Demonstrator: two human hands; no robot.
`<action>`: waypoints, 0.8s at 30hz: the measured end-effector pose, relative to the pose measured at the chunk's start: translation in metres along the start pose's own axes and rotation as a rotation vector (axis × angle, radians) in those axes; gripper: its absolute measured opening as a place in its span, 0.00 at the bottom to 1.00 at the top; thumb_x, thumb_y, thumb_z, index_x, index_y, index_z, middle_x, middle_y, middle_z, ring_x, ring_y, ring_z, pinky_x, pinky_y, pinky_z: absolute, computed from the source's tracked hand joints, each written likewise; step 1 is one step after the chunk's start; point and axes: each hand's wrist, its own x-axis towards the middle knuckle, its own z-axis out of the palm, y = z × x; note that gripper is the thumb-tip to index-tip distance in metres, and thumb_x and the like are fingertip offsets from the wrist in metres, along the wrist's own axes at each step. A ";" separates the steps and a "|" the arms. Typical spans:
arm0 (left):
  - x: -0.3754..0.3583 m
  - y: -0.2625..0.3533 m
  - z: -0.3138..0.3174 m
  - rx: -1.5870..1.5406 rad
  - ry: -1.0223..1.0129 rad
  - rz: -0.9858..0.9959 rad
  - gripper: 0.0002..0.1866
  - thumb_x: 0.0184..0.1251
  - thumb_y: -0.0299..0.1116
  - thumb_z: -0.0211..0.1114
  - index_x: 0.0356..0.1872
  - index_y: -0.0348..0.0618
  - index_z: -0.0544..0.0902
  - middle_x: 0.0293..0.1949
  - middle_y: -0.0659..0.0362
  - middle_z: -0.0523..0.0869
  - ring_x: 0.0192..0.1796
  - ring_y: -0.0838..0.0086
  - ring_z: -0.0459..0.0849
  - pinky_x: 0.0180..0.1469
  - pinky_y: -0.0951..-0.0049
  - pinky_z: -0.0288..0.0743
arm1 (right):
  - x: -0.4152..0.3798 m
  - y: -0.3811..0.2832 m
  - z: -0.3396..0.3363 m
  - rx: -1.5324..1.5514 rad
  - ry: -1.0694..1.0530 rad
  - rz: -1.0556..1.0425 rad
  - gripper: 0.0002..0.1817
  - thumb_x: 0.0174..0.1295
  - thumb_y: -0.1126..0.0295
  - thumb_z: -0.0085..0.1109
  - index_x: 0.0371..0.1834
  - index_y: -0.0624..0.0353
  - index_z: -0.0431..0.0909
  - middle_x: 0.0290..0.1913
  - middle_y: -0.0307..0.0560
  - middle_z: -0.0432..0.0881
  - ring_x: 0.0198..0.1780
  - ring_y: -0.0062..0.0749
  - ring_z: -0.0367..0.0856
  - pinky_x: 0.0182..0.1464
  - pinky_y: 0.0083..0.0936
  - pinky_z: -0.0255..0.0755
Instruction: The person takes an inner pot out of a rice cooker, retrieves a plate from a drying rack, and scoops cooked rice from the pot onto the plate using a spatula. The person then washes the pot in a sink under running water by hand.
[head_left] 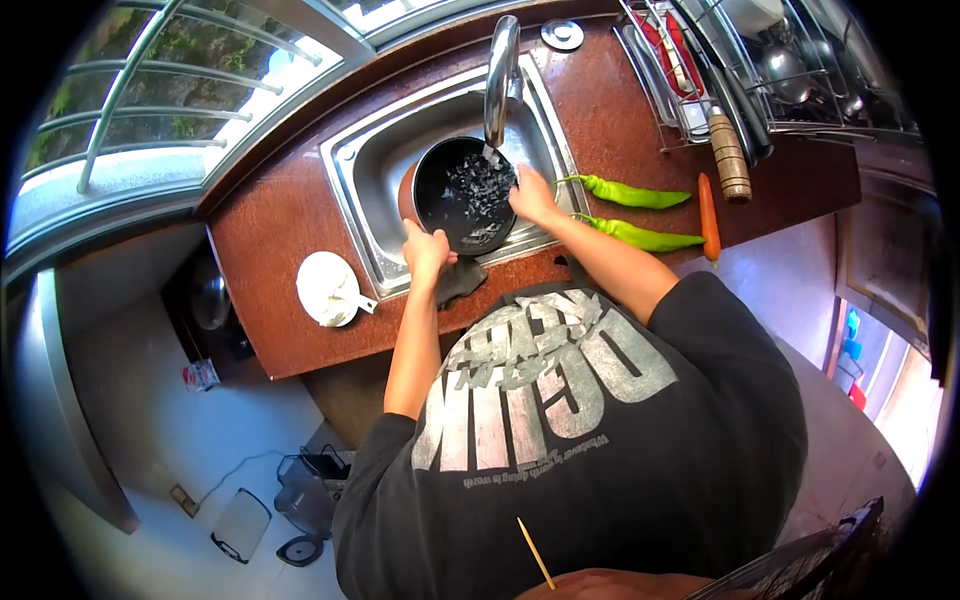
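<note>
A dark-lined pot [440, 190] with an orange-brown outside sits in the steel sink [375, 165], beneath the chrome faucet [497, 90]. Water [480, 190] ripples inside it, and a stream seems to run from the spout near the far right rim. My left hand [427, 248] is closed on the near left side of the pot, thumb up by the rim. On its right side, my right hand [532, 193] grips the edge; its fingertips are partly hidden. A dark cloth [460, 283] hangs over the sink's front edge, close to my left hand.
Two green chili peppers [640, 193] and a carrot [709, 215] lie right of the sink. A wooden-handled utensil [730, 155] juts from the wire dish rack [800, 125]. Left stands a white dish [325, 275] with a white utensil across it. A small round lid [562, 35] lies behind.
</note>
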 end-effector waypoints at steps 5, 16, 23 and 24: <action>0.005 0.017 0.001 0.248 0.068 0.050 0.42 0.64 0.30 0.56 0.75 0.21 0.49 0.24 0.47 0.88 0.24 0.61 0.89 0.36 0.66 0.85 | 0.009 0.008 0.036 0.186 -0.252 0.359 0.31 0.58 0.69 0.55 0.67 0.66 0.68 0.60 0.73 0.78 0.64 0.61 0.77 0.66 0.40 0.70; -0.009 0.021 -0.015 0.657 0.407 0.296 0.42 0.60 0.32 0.62 0.73 0.22 0.55 0.33 0.34 0.86 0.39 0.43 0.87 0.47 0.52 0.81 | 0.009 -0.031 0.043 0.869 -0.625 0.581 0.28 0.65 0.76 0.46 0.70 0.47 0.63 0.49 0.51 0.79 0.42 0.47 0.83 0.38 0.49 0.83; -0.046 0.035 -0.040 0.734 0.540 0.283 0.48 0.60 0.33 0.69 0.77 0.31 0.50 0.31 0.38 0.85 0.34 0.47 0.87 0.39 0.53 0.82 | 0.019 -0.058 0.071 1.170 -0.876 0.649 0.25 0.72 0.74 0.40 0.73 0.51 0.54 0.57 0.60 0.74 0.45 0.47 0.80 0.40 0.49 0.83; -0.050 0.037 -0.043 0.735 0.542 0.282 0.48 0.60 0.33 0.69 0.77 0.31 0.50 0.31 0.38 0.85 0.34 0.47 0.87 0.39 0.53 0.82 | 0.018 -0.067 0.066 1.171 -0.878 0.648 0.25 0.72 0.74 0.40 0.73 0.51 0.54 0.57 0.60 0.74 0.45 0.47 0.80 0.40 0.49 0.83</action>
